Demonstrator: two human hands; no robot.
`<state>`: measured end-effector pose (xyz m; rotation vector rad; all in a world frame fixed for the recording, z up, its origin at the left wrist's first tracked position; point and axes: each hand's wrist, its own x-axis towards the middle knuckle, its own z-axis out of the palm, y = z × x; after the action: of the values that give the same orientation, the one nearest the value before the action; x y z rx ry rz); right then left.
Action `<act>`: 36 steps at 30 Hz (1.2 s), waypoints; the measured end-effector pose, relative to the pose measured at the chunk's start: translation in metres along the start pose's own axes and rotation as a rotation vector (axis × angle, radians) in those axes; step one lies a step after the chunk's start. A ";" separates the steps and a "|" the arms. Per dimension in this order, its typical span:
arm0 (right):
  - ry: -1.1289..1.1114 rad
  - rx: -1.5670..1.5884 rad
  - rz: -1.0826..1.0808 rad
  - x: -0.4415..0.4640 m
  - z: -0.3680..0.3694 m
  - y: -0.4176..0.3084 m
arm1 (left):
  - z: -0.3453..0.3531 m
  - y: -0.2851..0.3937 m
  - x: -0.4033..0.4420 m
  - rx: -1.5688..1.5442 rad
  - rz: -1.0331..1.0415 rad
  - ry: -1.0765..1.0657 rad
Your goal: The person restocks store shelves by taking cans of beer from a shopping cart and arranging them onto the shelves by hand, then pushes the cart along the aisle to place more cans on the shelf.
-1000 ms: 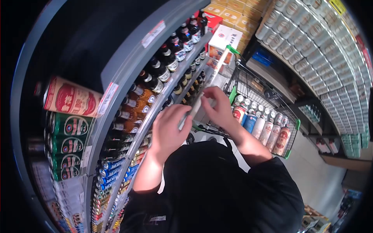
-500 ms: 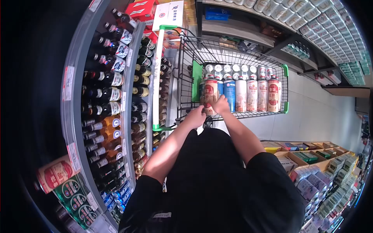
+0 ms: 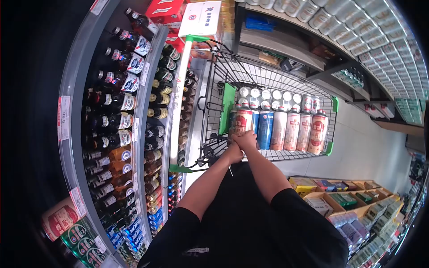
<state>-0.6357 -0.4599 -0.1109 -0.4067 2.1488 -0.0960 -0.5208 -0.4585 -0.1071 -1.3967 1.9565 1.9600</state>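
A tall beige-and-red beer can [image 3: 244, 120] stands upright at the left end of the near row in the shopping cart [image 3: 333, 125]. My right hand [image 3: 246, 140] is closed around its lower part. My left hand [image 3: 235, 153] is just below, closed at the can's base and partly covered by my right hand. Beside the held can are blue tall cans [image 3: 265, 129], white-and-pink tall cans [image 3: 292, 131] and another beige-and-red can [image 3: 317, 132]. Behind them, rows of smaller cans [image 3: 266, 94] show their silver tops.
Shelves of bottles [image 3: 118, 120] line my left, close to the cart's white-and-green handle [image 3: 181, 102]. Boxes [image 3: 201, 18] are stacked beyond it. Shelves of silver cans [image 3: 330, 18] stand at the far right. Wooden display bins [image 3: 344, 198] are at the near right.
The view has shifted, and the cart appears lower in it. My hands have come closer together at the can's base, with the right now overlapping the left.
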 end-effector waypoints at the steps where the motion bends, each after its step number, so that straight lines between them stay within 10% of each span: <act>1: 0.009 0.000 0.008 0.003 0.000 0.000 | 0.005 -0.018 0.009 0.027 0.007 -0.017; 6: -0.084 -0.040 -0.148 0.043 -0.003 0.029 | -0.019 0.032 -0.010 0.195 -0.212 -0.033; 11: -0.464 0.709 -0.444 0.031 -0.036 0.064 | -0.034 0.022 0.000 0.047 -0.053 0.153; 18: -0.636 0.856 -0.789 -0.111 -0.125 0.013 | -0.129 0.152 -0.041 -0.323 0.221 0.328; 36: -0.685 0.233 -1.520 -0.323 -0.159 -0.189 | -0.283 0.331 -0.339 -0.117 0.730 0.702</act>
<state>-0.5477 -0.5463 0.2767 -1.5597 0.7698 -0.8826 -0.3619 -0.5730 0.4095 -1.7422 3.0665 1.9985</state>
